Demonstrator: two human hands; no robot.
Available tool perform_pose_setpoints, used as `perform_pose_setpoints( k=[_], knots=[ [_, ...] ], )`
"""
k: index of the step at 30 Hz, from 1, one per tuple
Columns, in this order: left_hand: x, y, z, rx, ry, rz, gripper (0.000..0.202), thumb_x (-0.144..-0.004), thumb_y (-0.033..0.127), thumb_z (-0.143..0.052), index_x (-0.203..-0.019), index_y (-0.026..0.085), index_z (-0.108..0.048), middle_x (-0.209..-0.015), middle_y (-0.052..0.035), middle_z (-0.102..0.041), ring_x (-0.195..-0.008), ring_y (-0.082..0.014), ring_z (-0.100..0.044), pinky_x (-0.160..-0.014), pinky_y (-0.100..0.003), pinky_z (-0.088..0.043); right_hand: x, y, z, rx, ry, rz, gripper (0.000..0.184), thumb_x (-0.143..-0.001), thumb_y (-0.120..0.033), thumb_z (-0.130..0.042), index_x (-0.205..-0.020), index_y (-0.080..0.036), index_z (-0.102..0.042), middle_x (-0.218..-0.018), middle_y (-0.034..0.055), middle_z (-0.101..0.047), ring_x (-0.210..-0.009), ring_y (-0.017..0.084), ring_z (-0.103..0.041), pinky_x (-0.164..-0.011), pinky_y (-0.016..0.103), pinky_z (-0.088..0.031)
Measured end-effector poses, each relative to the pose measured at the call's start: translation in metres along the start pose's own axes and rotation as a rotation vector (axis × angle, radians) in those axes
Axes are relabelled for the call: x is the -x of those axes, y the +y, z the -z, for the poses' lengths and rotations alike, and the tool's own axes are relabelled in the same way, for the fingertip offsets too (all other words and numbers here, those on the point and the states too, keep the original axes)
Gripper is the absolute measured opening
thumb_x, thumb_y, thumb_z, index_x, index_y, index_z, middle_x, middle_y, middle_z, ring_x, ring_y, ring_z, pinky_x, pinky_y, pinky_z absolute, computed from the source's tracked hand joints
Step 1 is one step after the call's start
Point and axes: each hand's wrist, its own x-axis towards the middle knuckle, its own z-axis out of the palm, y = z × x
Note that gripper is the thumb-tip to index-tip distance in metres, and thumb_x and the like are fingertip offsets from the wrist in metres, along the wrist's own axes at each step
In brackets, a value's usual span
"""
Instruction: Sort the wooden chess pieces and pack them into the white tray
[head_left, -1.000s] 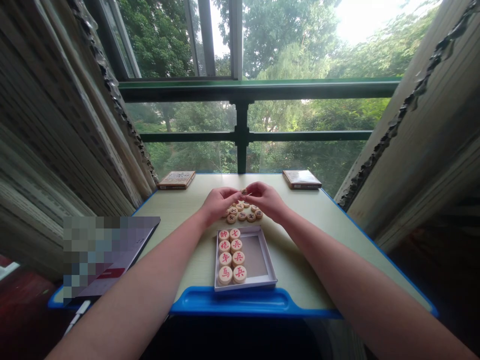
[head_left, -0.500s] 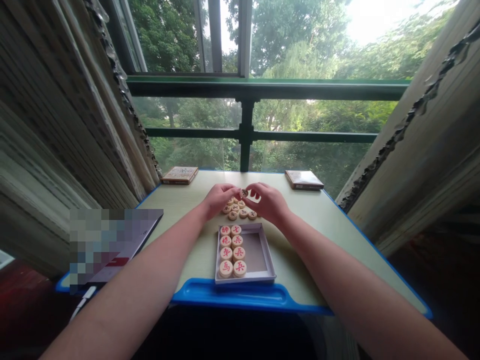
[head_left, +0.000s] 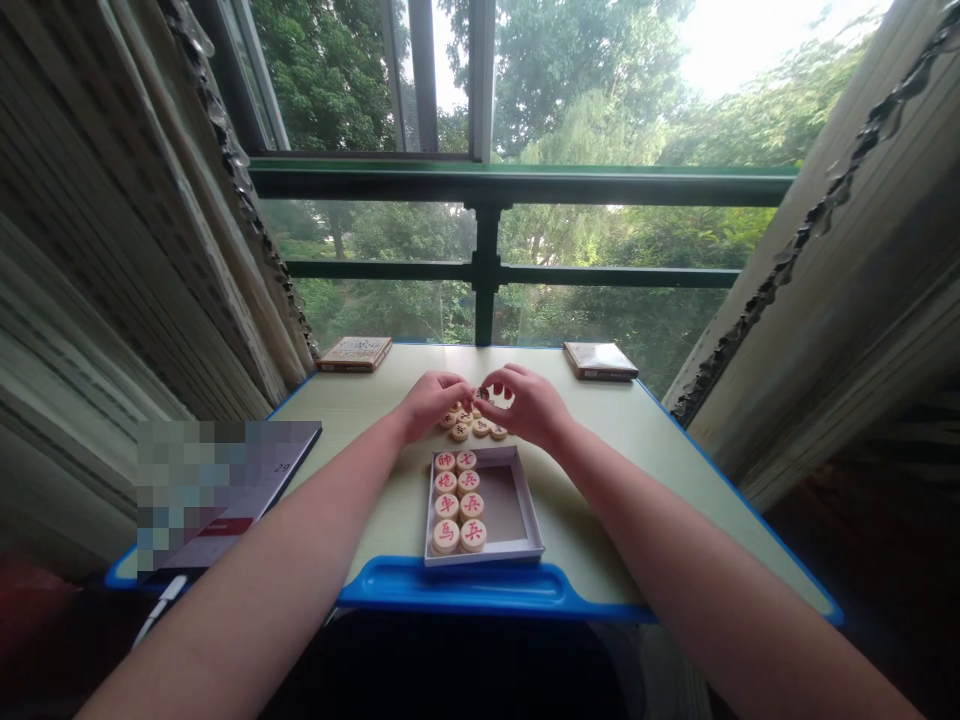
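Note:
My left hand (head_left: 429, 400) and my right hand (head_left: 523, 405) meet over a small heap of round wooden chess pieces (head_left: 472, 428) on the table (head_left: 600, 470). The fingertips of both hands pinch one piece (head_left: 481, 394) between them, just above the heap. Nearer to me lies an open white box (head_left: 517, 500). Two columns of pieces with red characters (head_left: 457, 497) fill its left side, and its right side is bare.
A flat box (head_left: 354, 354) lies at the table's far left and another (head_left: 601, 360) at the far right, by the window railing (head_left: 480, 270). A dark folder (head_left: 225, 480) rests at the left edge. A blue tray lip (head_left: 457, 590) runs along the near edge.
Both hands have stayed over the heap, handling a piece between their fingertips. The camera has shifted a little; the box and its pieces are unchanged.

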Motion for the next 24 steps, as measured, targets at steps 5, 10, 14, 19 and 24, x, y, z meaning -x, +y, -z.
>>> perform_pose_setpoints(
  k=[5,10,14,19,24],
  knots=[
    [0.002,0.002,-0.001,0.031,-0.005,0.017,0.018,-0.064,0.028,-0.058,-0.053,0.013,-0.059,-0.049,0.0013,-0.056,-0.051,-0.0090,-0.048,-0.057,-0.023,-0.038,0.000,0.000,0.004,-0.003,-0.033,0.073,0.019,-0.070,-0.033,-0.065,-0.081,-0.018,-0.062,-0.076,0.0011,-0.058,-0.062,0.010,-0.048,-0.056,0.022,-0.035],
    [0.002,0.002,0.001,0.031,-0.002,0.021,0.017,-0.063,0.028,-0.059,-0.054,0.013,-0.060,-0.049,0.0015,-0.056,-0.051,-0.0090,-0.049,-0.057,-0.023,-0.039,0.001,0.001,0.002,-0.017,-0.042,0.082,0.019,-0.072,-0.030,-0.064,-0.086,-0.017,-0.062,-0.075,0.0012,-0.057,-0.062,0.010,-0.048,-0.057,0.021,-0.035],
    [0.000,-0.001,0.002,-0.010,0.001,0.020,0.020,-0.065,0.031,-0.058,-0.056,0.013,-0.061,-0.051,0.0004,-0.058,-0.054,-0.0106,-0.052,-0.060,-0.023,-0.042,0.000,0.001,0.002,-0.027,-0.052,0.070,0.019,-0.073,-0.032,-0.064,-0.084,-0.017,-0.063,-0.073,0.0005,-0.056,-0.059,0.009,-0.046,-0.056,0.021,-0.034],
    [-0.005,-0.014,0.010,-0.397,0.198,-0.007,0.025,-0.069,0.031,-0.052,-0.078,0.014,-0.068,-0.073,-0.0052,-0.068,-0.071,-0.0169,-0.060,-0.069,-0.027,-0.047,-0.001,0.013,0.006,0.029,-0.043,-0.025,0.018,-0.072,-0.033,-0.064,-0.081,-0.017,-0.062,-0.075,0.0007,-0.055,-0.059,0.009,-0.044,-0.054,0.022,-0.031],
    [-0.011,-0.029,0.019,-0.911,0.186,-0.027,0.026,-0.071,0.025,-0.051,-0.088,0.016,-0.068,-0.099,-0.0084,-0.066,-0.098,-0.0235,-0.057,-0.089,-0.032,-0.043,-0.002,0.028,0.005,0.069,-0.112,-0.084,0.019,-0.070,-0.030,-0.065,-0.083,-0.017,-0.060,-0.079,0.0010,-0.056,-0.061,0.010,-0.044,-0.055,0.022,-0.031]
  ],
)
